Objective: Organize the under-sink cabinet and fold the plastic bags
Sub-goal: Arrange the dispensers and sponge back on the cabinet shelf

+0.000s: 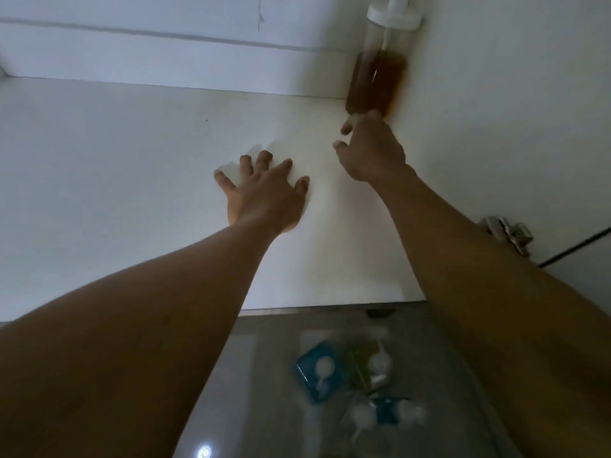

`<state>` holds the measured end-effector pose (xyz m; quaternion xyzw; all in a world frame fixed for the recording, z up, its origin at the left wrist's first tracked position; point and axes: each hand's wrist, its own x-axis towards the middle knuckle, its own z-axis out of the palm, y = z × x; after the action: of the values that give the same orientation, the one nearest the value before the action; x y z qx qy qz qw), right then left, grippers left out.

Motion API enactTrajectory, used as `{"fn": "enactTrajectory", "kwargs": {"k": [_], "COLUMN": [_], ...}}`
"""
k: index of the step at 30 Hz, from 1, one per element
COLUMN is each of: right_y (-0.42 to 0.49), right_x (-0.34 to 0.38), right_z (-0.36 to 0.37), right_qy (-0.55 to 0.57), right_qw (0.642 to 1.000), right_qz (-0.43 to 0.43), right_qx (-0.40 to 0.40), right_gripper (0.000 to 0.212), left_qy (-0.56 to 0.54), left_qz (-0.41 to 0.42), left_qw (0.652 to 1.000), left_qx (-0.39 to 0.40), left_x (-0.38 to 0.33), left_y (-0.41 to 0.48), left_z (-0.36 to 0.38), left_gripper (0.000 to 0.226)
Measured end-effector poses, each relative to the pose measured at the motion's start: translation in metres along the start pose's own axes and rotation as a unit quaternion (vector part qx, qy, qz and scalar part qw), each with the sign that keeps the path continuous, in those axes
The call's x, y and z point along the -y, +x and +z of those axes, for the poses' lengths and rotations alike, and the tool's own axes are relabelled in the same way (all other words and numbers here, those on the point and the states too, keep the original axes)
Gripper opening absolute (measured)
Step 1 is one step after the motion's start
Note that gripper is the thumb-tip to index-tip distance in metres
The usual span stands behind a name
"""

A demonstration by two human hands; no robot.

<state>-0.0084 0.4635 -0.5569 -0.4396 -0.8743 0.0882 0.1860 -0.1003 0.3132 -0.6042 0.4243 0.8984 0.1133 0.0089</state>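
Several blurred bottles (319, 371) lie on the tiled floor (264, 375) outside; a hinge (509, 234) sits at right. Brown pump bottle (377, 81) stands in the back right corner of the cabinet floor (132, 160), top cut off. Our left hand (264, 193) lies flat, fingers spread; our right hand (370, 150) reaches its base, fingers loose, gripping nothing.

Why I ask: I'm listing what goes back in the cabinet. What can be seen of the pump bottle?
The pump bottle is a clear, plastic-looking cylinder with a white collar and pump, its top cut off by the frame. A tube runs down inside; brown liquid fills well over half. It stands upright in the back right corner of the cabinet, against the side wall. The right hand touches its base, not wrapped round it.
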Motion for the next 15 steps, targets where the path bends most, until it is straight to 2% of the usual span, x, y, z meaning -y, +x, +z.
{"fn": "enactTrajectory", "kwargs": {"k": [5, 8, 15], "right_y": [-0.069, -0.107, -0.189], "right_x": [-0.009, -0.009, -0.016], "right_z": [0.003, -0.002, -0.021], "right_qy": [-0.004, 0.019, 0.007], "right_qw": [0.999, 0.998, 0.999], "right_qz": [0.006, 0.021, -0.013], "right_qx": [0.052, 0.049, 0.047], "right_gripper": [0.031, 0.03, 0.028], "left_qy": [-0.028, -0.108, -0.136], "left_qz": [-0.003, -0.009, 0.061], "left_qw": [1.0, 0.994, 0.988], "left_qx": [-0.005, -0.028, -0.031], "left_x": [0.0, 0.002, 0.021], "left_y": [-0.004, -0.013, -0.086], "left_z": [-0.005, -0.014, -0.018], "left_gripper": [0.056, 0.046, 0.043]}}
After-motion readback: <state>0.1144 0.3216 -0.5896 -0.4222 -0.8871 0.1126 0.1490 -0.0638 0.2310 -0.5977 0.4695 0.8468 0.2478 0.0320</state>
